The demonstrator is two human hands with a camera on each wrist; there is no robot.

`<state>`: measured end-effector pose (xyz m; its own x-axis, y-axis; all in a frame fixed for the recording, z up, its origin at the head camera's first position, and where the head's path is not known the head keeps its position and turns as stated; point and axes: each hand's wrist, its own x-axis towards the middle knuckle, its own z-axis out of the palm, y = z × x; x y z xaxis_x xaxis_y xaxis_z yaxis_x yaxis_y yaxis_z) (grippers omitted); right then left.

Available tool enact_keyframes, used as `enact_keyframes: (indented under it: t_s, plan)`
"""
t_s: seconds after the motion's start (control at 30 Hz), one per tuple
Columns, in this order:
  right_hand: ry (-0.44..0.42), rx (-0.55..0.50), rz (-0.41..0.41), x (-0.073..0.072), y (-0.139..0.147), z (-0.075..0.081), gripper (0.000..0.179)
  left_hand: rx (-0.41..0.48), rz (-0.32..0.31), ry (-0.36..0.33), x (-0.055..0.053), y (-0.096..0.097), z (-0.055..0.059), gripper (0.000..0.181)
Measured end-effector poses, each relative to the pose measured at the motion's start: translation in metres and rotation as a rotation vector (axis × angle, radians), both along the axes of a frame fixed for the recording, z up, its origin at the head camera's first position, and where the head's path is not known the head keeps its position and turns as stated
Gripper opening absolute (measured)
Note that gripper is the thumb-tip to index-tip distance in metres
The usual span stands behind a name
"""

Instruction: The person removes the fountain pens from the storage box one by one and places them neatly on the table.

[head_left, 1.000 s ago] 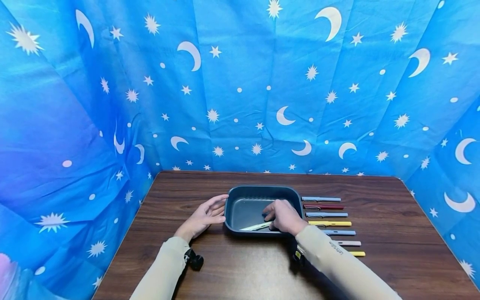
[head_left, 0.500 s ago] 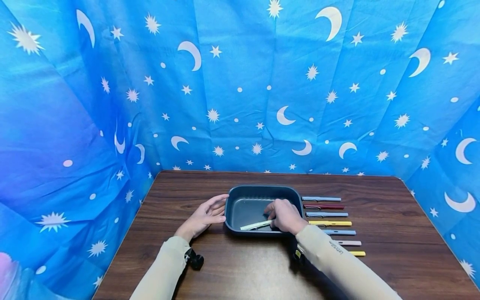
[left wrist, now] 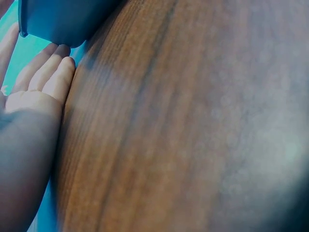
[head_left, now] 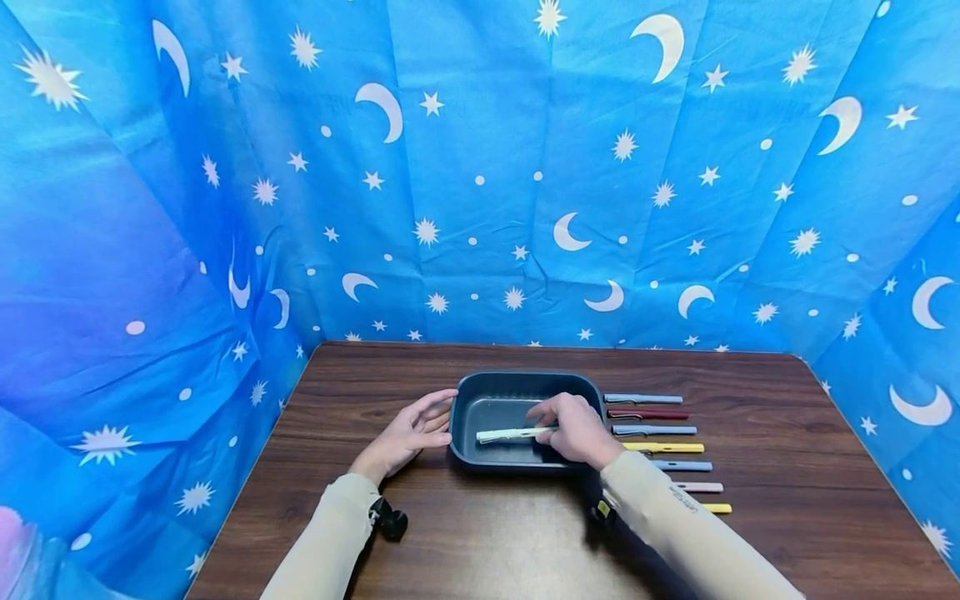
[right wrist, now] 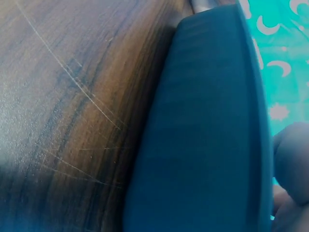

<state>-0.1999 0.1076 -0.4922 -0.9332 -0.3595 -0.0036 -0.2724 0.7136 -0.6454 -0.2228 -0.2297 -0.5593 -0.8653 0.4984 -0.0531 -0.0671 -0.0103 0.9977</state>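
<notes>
A dark grey rectangular box point(head_left: 468, 461) without a lid stands on the table. My right hand point(head_left: 576, 431) reaches over its right side and pinches a pale green pen point(head_left: 504, 435), which lies roughly level, pointing left within the box. Against the box's left wall rests my left hand point(head_left: 405, 435), fingers extended and thumb apart. In the left wrist view, the fingertips point(left wrist: 66, 64) touch or nearly touch the box's outer side point(left wrist: 67, 21). The right wrist view shows the box wall point(right wrist: 203, 125) with part of the right hand point(right wrist: 292, 164) beyond it; the pen is hidden there.
Right of the box, several pens lie in a column: light blue point(head_left: 652, 399), dark red point(head_left: 656, 414), yellow point(head_left: 675, 448), pink point(head_left: 701, 487) and others, some partly behind the right arm. A blue star-and-moon curtain point(head_left: 480, 208) surrounds the wooden table point(head_left: 487, 542).
The right hand has lifted the pale green pen from near the box's front wall, moving it slightly back and levelling it. The left hand stays in place.
</notes>
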Motion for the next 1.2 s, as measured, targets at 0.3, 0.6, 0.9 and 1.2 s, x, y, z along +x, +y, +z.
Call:
enact_keyframes:
  t_s: [0.3, 0.6, 0.9, 1.2]
  plan:
    - [0.045, -0.178, 0.005, 0.007, 0.013, 0.009, 0.019, 0.012, 0.008, -0.029, 0.0, -0.001, 0.0, 0.074]
    - [0.099, -0.273, 0.005, 0.012, 0.026, 0.012, 0.019, 0.009, 0.013, -0.033, 0.001, 0.0, 0.001, 0.073]
    - [0.17, -0.305, 0.002, 0.014, 0.041, 0.012, 0.019, 0.01, 0.015, -0.028, 0.001, 0.0, 0.001, 0.073]
    - [0.252, -0.291, -0.025, 0.022, 0.055, 0.011, 0.018, 0.013, 0.011, -0.031, 0.001, -0.001, 0.001, 0.074]
